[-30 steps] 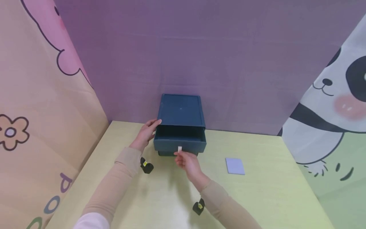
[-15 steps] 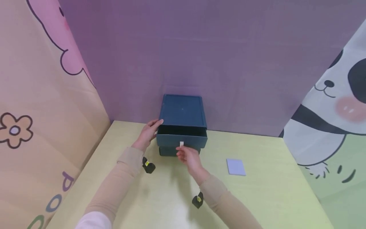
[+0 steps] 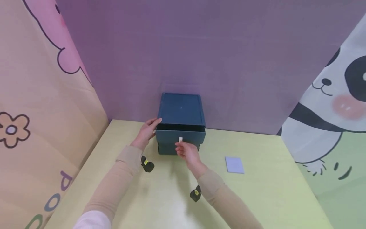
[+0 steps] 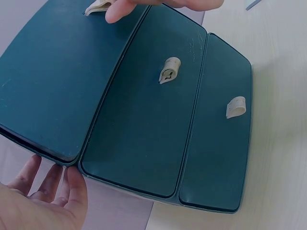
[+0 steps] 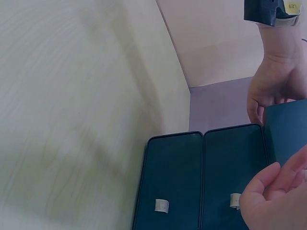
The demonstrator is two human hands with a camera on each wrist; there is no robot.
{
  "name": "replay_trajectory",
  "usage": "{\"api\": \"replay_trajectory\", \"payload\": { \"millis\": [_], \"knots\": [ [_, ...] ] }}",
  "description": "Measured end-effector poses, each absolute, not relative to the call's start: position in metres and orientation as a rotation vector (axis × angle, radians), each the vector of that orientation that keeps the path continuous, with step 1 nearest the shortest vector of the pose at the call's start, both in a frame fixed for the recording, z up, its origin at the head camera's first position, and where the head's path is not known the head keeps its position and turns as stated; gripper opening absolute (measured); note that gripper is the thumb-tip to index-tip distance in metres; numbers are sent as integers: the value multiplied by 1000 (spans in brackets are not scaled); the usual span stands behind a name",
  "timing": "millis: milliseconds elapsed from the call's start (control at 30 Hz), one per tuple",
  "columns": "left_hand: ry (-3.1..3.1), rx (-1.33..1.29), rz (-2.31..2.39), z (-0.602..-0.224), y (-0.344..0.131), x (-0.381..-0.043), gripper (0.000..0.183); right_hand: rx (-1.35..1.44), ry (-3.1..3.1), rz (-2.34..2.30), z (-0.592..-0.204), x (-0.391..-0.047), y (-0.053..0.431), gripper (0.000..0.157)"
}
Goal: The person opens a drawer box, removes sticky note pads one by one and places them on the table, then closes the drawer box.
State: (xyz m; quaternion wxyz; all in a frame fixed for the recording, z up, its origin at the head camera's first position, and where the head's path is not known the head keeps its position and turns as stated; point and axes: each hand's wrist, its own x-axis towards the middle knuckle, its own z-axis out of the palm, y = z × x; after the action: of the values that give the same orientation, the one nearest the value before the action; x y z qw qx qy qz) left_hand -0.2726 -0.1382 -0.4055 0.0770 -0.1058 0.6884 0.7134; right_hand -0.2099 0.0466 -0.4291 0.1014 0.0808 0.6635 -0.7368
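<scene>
A dark blue-teal drawer cabinet (image 3: 181,109) stands against the purple backdrop. Its top drawer (image 3: 166,136) sticks out a little, leaving a dark gap beneath the cabinet's top. My right hand (image 3: 190,156) pinches the pale pull tab (image 3: 180,139) on that drawer's front, though the fingers partly hide the contact. With fairly straight fingers, my left hand (image 3: 145,133) rests against the cabinet's left side near the upper front corner. In the left wrist view, the middle drawer (image 4: 139,124) and bottom drawer (image 4: 218,139) sit flush, each with a pale loop tab.
A flat lavender square (image 3: 234,164) lies on the pale yellow table (image 3: 266,184), right of the cabinet. Purple cloth (image 3: 243,70) rises directly behind. Printed cloths hang at both sides, with a panda (image 3: 317,140) on the right one.
The top drawer has slid back into the cabinet, from well out to only slightly out. My right hand has moved forward with its tab. The left hand has stayed at the cabinet's side.
</scene>
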Motion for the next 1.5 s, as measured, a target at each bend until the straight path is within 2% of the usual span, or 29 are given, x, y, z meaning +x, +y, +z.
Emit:
{"api": "replay_trajectory", "payload": {
  "millis": [1500],
  "knots": [
    [1992, -321, 2227, -406, -136, -272, 63, 368, 1904, -2197, -418, -238, 41, 30]
  ]
}}
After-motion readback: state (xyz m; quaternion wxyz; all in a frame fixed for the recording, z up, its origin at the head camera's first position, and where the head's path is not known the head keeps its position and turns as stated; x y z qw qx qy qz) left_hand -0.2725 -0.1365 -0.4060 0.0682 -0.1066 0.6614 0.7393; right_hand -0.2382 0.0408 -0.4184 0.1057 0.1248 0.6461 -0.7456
